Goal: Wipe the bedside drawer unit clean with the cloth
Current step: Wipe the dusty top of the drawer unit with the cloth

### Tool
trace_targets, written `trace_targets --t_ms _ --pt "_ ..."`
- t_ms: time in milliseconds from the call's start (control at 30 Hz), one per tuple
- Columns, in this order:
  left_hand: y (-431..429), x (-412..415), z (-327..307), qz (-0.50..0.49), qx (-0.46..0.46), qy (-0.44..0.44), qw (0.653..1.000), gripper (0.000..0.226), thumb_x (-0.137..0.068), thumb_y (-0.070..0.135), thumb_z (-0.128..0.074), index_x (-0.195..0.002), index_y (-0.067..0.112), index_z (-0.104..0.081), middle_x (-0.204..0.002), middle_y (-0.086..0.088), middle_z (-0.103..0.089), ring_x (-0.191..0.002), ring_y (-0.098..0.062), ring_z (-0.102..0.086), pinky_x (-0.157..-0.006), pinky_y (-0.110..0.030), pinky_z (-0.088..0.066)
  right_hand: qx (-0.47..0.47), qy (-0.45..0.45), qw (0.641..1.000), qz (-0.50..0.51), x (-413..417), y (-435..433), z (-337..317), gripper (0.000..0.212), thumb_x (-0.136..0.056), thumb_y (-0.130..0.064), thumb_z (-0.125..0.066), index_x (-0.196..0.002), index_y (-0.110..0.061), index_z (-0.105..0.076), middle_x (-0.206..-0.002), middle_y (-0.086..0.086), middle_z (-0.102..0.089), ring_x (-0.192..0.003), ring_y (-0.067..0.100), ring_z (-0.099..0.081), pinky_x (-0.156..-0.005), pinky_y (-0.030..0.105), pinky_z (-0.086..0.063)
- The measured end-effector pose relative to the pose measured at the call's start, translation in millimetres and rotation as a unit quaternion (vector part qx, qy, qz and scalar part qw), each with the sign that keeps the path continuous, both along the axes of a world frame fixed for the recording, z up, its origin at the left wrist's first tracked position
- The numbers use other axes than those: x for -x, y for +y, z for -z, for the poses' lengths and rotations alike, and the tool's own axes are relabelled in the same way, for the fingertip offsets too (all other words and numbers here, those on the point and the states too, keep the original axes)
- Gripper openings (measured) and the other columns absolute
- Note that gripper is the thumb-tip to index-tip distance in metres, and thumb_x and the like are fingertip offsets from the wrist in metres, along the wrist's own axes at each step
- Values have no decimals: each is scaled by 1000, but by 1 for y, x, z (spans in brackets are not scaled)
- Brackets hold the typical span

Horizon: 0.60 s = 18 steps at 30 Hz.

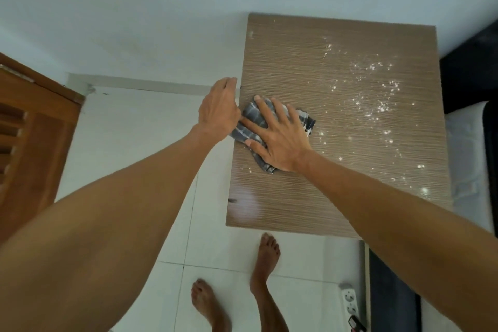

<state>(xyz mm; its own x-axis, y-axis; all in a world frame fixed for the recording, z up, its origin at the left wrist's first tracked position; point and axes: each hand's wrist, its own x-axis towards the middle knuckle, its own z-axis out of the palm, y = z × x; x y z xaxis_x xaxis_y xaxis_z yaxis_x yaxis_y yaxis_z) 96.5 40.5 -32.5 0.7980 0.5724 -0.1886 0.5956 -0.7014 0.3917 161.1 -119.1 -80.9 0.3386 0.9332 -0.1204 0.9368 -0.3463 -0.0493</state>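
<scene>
The bedside drawer unit point(336, 197) shows its brown wood-grain top, seen from above. White powder specks point(377, 105) are scattered over its right half. A folded grey checked cloth point(252, 116) lies on the top near the left edge. My right hand point(277, 140) presses flat on the cloth with fingers spread. My left hand point(219, 108) sits cupped at the unit's left edge, just beside the cloth, fingers curled downward; what is under it is hidden.
A white wall runs behind the unit. White floor tiles point(129, 143) spread to the left, with a brown wooden door point(32, 137) beyond. A dark bed and white bedding point(469, 148) lie on the right. A white power strip point(350, 302) sits on the floor near my bare feet point(265, 256).
</scene>
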Motion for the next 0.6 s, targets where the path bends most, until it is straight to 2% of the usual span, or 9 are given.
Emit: trace_targets --t_ms 167,300,433,500,600 --pt "-3 6 9 85 2 9 996 38 -94 2 -41 -132 5 -48 -132 -14 -50 -123 -31 -47 -97 -45 -45 -5 38 999 -36 53 -26 -5 56 -99 -61 -27 -148 -38 -39 -162 8 -27 -139 39 -31 -107 55 -28" --pt "-11 9 14 125 11 27 992 42 -96 8 -46 -138 4 -42 -146 -13 -39 -131 -31 -42 -102 -46 -43 -25 60 996 -67 89 -49 -6 54 -97 -56 -34 -146 -34 -45 -157 5 -36 -135 36 -37 -104 52 -29" --pt "-21 6 13 161 3 53 986 45 -98 12 -46 -142 2 -38 -154 -14 -29 -141 -30 -30 -109 -45 -38 -40 72 989 -121 114 -72 0 53 -92 -49 -50 -141 -29 -52 -153 5 -44 -127 35 -46 -96 50 -37" --pt "-25 5 11 165 3 65 984 47 -99 13 -45 -143 3 -36 -155 -14 -26 -144 -30 -25 -110 -45 -37 -39 77 984 -157 124 -84 0 52 -88 -41 -57 -138 -26 -54 -149 5 -47 -121 34 -49 -91 48 -42" --pt "-30 2 8 171 7 80 982 47 -99 13 -44 -144 3 -35 -156 -14 -24 -147 -32 -18 -111 -47 -35 -53 92 965 -239 141 -102 -9 38 -89 -23 -53 -126 -25 -62 -142 3 -53 -110 29 -53 -87 44 -50"
